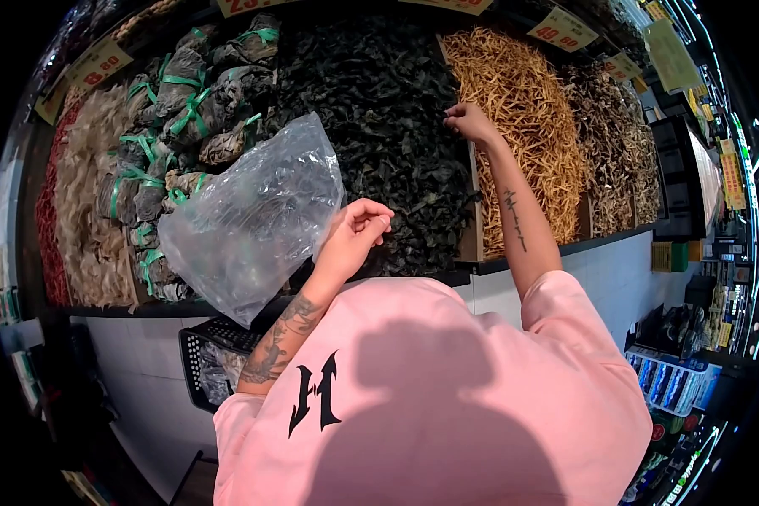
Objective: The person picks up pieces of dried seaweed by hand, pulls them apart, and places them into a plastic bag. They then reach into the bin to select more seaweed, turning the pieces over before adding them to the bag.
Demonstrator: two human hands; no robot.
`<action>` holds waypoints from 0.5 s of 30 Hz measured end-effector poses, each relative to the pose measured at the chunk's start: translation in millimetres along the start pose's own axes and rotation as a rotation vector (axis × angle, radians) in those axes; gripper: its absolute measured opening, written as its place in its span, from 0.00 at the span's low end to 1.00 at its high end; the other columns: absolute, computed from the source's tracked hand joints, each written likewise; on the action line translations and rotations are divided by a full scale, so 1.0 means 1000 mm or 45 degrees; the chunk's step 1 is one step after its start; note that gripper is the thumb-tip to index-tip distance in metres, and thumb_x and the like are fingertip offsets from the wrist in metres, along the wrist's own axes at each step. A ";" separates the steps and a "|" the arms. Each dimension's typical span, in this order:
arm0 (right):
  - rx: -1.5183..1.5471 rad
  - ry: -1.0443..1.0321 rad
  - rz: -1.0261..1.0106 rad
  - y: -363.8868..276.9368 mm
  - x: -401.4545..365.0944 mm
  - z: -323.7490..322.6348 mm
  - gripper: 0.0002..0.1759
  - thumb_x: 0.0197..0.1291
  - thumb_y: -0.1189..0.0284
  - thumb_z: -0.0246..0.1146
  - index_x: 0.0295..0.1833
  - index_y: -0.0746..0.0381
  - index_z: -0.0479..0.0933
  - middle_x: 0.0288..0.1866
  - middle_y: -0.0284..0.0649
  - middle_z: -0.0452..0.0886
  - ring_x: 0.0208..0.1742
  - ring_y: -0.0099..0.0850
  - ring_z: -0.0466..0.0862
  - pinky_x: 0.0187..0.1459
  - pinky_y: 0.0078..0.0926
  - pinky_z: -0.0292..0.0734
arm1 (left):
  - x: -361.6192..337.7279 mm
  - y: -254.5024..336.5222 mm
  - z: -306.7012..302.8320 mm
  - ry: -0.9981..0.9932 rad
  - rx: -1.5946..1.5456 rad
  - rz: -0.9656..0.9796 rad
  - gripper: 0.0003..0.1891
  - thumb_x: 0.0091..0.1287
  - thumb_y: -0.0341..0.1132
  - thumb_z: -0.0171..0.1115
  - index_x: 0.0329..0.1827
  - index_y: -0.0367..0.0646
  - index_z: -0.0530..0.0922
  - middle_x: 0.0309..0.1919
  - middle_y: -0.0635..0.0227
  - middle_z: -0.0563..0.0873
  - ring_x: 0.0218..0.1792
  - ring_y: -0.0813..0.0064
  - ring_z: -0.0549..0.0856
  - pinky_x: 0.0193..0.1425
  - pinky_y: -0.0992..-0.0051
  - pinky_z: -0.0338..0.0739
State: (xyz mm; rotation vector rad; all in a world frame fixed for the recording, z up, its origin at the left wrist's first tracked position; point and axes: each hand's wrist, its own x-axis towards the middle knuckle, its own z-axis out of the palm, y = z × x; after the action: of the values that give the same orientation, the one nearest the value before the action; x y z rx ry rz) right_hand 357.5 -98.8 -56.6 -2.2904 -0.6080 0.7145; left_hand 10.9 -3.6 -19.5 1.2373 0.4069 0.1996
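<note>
Pink shirt [430, 396] fills the bottom of the view, both bare arms reaching up from it.

Clear plastic bag [249, 223]: crumpled, held up in the air. Long axis runs diagonally, upper right to lower left, with the lower corner pointing down toward the black basket [194, 371]. Can't tell which end is the mouth. Left hand [354, 236] grip is closed on the bag's right edge, thumb and fingertips pinched together on the film. The whole bag spreads up and left of that grip.

Right hand [472, 122] is well apart, up and right of the left grip. Its fingers are bunched, tips down on the dried black fungus [379, 110], hard against the wooden divider [474, 219]. Can't tell if a piece is pinched.

Fungus pile sits between the two grips, and the bag covers its left edge. Just right of the right grip, past the divider, are yellow dried strips [523, 110], then brown dried mushrooms [616, 143]. Behind and left of the bag are dark bundles tied with green bands [185, 110], then a pale shredded pile [93, 194]. Price tags [101, 63] stand along the back. Desk [582, 274] front is white, below the bins.
</note>
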 end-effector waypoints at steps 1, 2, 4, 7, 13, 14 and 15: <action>0.001 -0.001 0.000 0.000 -0.002 -0.002 0.11 0.60 0.75 0.65 0.47 0.69 0.79 0.34 0.35 0.82 0.30 0.23 0.77 0.33 0.21 0.72 | 0.000 0.001 0.000 0.001 0.010 0.002 0.05 0.69 0.29 0.59 0.43 0.38 0.80 0.31 0.72 0.82 0.30 0.86 0.78 0.34 0.84 0.73; 0.057 -0.019 0.041 0.000 -0.003 -0.004 0.11 0.60 0.75 0.65 0.46 0.69 0.79 0.34 0.35 0.82 0.31 0.23 0.77 0.33 0.22 0.72 | -0.001 0.001 0.000 0.002 0.011 0.001 0.05 0.69 0.29 0.59 0.43 0.38 0.80 0.31 0.72 0.82 0.30 0.86 0.78 0.34 0.84 0.73; 0.113 -0.042 0.080 0.000 -0.005 -0.006 0.10 0.60 0.75 0.64 0.45 0.69 0.79 0.34 0.35 0.82 0.32 0.23 0.78 0.33 0.22 0.72 | -0.001 0.001 -0.001 0.013 0.002 -0.005 0.05 0.69 0.29 0.59 0.43 0.38 0.80 0.30 0.72 0.82 0.30 0.86 0.78 0.34 0.84 0.73; 0.157 -0.036 0.080 0.003 -0.007 -0.005 0.10 0.60 0.75 0.65 0.44 0.69 0.79 0.36 0.35 0.82 0.32 0.22 0.77 0.33 0.22 0.72 | -0.002 0.002 -0.001 0.023 0.014 0.005 0.05 0.69 0.29 0.58 0.43 0.38 0.80 0.30 0.73 0.82 0.29 0.86 0.78 0.34 0.84 0.73; 0.315 0.115 -0.045 -0.005 -0.018 -0.011 0.08 0.61 0.72 0.64 0.42 0.67 0.79 0.31 0.30 0.78 0.28 0.17 0.72 0.30 0.17 0.67 | -0.002 0.004 0.001 0.002 0.008 -0.023 0.05 0.69 0.29 0.58 0.43 0.38 0.80 0.31 0.73 0.82 0.29 0.86 0.78 0.34 0.84 0.73; 0.334 0.133 -0.024 -0.008 -0.023 -0.012 0.07 0.61 0.72 0.64 0.40 0.65 0.79 0.27 0.27 0.75 0.24 0.15 0.70 0.27 0.16 0.64 | -0.001 0.004 0.001 -0.002 0.011 -0.025 0.05 0.69 0.29 0.58 0.43 0.38 0.80 0.31 0.73 0.82 0.29 0.86 0.78 0.34 0.84 0.73; 0.337 0.135 -0.020 -0.009 -0.024 -0.015 0.07 0.61 0.72 0.64 0.40 0.65 0.79 0.27 0.27 0.75 0.24 0.15 0.70 0.27 0.16 0.64 | -0.001 0.004 0.001 -0.006 0.012 -0.023 0.05 0.69 0.29 0.58 0.43 0.38 0.80 0.31 0.73 0.82 0.29 0.86 0.78 0.34 0.84 0.73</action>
State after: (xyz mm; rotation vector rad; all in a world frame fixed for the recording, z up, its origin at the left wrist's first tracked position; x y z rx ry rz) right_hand 346.6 -113.2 -32.7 -2.0609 -0.4528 0.6214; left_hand 10.6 -3.8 -15.4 1.2429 0.4151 0.1793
